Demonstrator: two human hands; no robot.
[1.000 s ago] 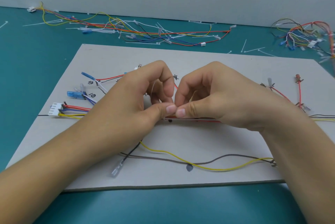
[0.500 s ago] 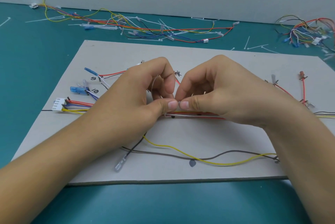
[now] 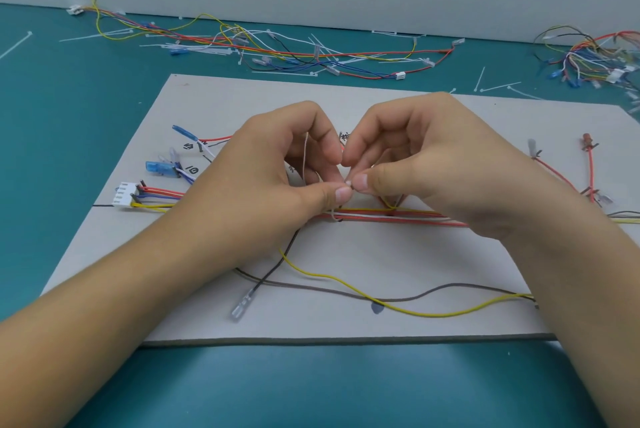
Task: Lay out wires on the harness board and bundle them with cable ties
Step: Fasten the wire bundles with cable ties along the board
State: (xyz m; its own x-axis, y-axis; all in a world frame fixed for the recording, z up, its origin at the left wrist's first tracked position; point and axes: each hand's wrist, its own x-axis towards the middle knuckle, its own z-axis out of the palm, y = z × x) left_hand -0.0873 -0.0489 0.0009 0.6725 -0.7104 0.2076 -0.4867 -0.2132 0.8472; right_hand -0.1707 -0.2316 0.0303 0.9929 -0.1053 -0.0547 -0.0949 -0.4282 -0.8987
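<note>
Both left hand (image 3: pixel 277 181) and right hand (image 3: pixel 436 171) pinch cable tie (image 3: pixel 304 154), mostly hidden.

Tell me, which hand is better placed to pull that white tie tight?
Probably the left hand: the cable tie runs up inside its curled fingers, while the right hand pinches its head above the wire bundle.

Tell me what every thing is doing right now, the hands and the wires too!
harness board: flat on the table.
wire bundle: lies straight along the board.
cable tie: looped round the wire bundle, not pulled tight.
left hand: pinches the cable tie's strap.
right hand: pinches its other end.
yellow wire: loose, curving across the board.
white connector: lies at the board's left edge, wires attached.
</note>
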